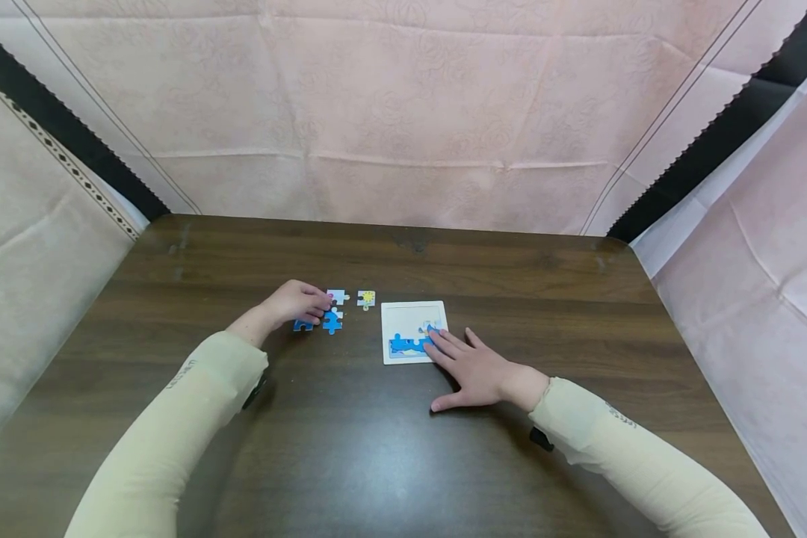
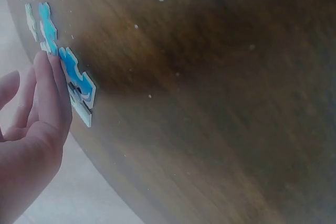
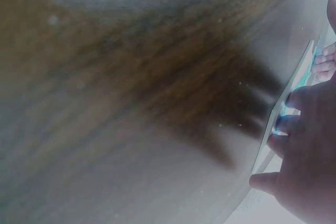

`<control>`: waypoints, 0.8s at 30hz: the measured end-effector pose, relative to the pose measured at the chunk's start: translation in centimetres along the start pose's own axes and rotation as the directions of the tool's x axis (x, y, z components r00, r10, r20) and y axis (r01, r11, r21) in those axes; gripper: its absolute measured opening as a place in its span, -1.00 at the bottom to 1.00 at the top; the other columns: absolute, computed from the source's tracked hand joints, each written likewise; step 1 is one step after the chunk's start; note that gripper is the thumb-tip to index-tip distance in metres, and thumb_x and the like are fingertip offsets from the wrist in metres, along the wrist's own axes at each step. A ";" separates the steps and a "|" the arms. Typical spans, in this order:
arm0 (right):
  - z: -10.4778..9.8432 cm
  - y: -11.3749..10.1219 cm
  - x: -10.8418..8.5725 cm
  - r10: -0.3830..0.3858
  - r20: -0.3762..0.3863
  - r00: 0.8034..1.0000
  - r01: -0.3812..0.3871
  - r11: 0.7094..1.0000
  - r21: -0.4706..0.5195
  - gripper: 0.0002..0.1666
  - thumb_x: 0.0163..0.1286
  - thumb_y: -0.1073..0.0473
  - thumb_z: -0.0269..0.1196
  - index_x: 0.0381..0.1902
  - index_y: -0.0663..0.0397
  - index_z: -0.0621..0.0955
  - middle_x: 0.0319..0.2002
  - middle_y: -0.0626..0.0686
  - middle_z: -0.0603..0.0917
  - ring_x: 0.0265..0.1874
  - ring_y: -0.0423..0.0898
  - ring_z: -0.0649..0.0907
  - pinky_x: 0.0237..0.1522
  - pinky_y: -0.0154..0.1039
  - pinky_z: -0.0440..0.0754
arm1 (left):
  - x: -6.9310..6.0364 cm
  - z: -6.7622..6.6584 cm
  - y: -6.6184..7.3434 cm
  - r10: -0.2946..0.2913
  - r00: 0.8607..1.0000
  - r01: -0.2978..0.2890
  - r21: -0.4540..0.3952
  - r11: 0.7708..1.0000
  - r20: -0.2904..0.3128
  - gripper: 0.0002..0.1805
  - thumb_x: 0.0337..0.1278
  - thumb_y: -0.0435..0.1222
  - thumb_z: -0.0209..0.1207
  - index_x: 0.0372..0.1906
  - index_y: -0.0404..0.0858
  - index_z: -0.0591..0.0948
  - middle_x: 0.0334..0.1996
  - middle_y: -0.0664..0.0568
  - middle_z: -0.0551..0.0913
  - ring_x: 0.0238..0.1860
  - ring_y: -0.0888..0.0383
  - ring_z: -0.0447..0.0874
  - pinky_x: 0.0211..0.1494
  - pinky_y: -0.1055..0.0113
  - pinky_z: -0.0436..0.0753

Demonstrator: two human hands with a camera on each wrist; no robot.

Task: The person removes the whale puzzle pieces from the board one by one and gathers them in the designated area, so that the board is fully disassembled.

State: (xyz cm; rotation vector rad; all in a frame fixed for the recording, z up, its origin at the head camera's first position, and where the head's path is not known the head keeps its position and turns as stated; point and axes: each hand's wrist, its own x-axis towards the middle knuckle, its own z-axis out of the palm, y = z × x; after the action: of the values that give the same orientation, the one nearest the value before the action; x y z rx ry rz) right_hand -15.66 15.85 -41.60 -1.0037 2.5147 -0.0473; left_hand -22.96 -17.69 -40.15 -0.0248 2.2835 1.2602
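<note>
A white square puzzle tray [image 1: 413, 312] lies on the table with blue pieces [image 1: 403, 346] along its lower part. My right hand [image 1: 474, 370], fingers spread, rests its fingertips on the tray's right side; the right wrist view shows this hand [image 3: 310, 140] at the tray edge [image 3: 286, 90]. My left hand [image 1: 298, 302] is over loose puzzle pieces left of the tray. Near its fingers are a pale piece [image 1: 337, 297] and a blue piece [image 1: 332, 323]. In the left wrist view, the left hand [image 2: 42, 108] has fairly straight fingers beside a blue piece [image 2: 79, 80]; whether it holds one is unclear.
A piece with a yellow figure [image 1: 366, 299] lies between the left hand and the tray. Another blue piece [image 1: 302, 326] lies under the left hand's side. The brown table [image 1: 350, 433] is bordered by pale cloth [image 1: 403, 112] at the back and sides.
</note>
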 end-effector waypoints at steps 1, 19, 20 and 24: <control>0.0 0.0 0.0 0.000 0.001 1.000 0.000 1.000 0.001 0.13 0.13 -0.53 0.03 0.48 -0.08 0.00 0.51 0.03 -0.12 0.49 0.00 -0.09 0.43 0.23 -0.20 | 0.0 0.0 0.0 0.000 1.000 0.000 -0.002 1.000 0.000 -0.57 0.38 -0.24 -0.05 0.17 -0.47 0.43 0.11 -0.35 0.51 0.06 -0.09 0.58 0.05 0.27 0.63; 0.2 0.2 -0.2 -0.025 -0.071 0.997 0.026 1.000 0.011 0.09 0.15 -0.51 0.05 0.46 -0.04 0.08 0.49 0.08 0.00 0.48 0.07 -0.01 0.41 0.25 -0.10 | 2.1 5.9 4.8 0.062 0.994 -0.062 -0.004 0.998 0.090 -0.62 0.29 -0.25 0.06 0.11 -0.36 0.53 0.03 -0.22 0.59 -0.03 0.00 0.62 0.04 0.24 0.64; 0.3 0.2 -0.2 -0.029 -0.080 0.996 0.029 1.000 0.004 0.09 0.15 -0.51 0.05 0.46 -0.04 0.09 0.49 0.08 0.02 0.47 0.08 0.01 0.41 0.25 -0.08 | 2.3 6.4 5.1 0.067 0.992 -0.068 -0.003 0.998 0.108 -0.62 0.29 -0.25 0.06 0.11 -0.37 0.53 0.01 -0.22 0.61 -0.04 0.02 0.63 0.03 0.25 0.65; 0.4 0.2 -0.2 -0.042 -0.109 0.993 0.041 0.999 -0.009 0.10 0.15 -0.50 0.06 0.46 -0.03 0.08 0.48 0.09 0.05 0.46 0.06 0.07 0.42 0.21 -0.02 | 2.7 8.1 6.0 0.078 0.984 -0.085 0.038 0.996 0.162 -0.62 0.29 -0.24 0.06 0.09 -0.39 0.54 -0.06 -0.20 0.64 -0.11 0.07 0.64 0.01 0.27 0.65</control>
State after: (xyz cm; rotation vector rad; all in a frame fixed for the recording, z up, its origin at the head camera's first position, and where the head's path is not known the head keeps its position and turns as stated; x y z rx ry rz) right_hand -15.50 16.13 -41.94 -1.0832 2.5938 -0.1092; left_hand -23.26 -7.27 -40.13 0.1810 2.1924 1.2052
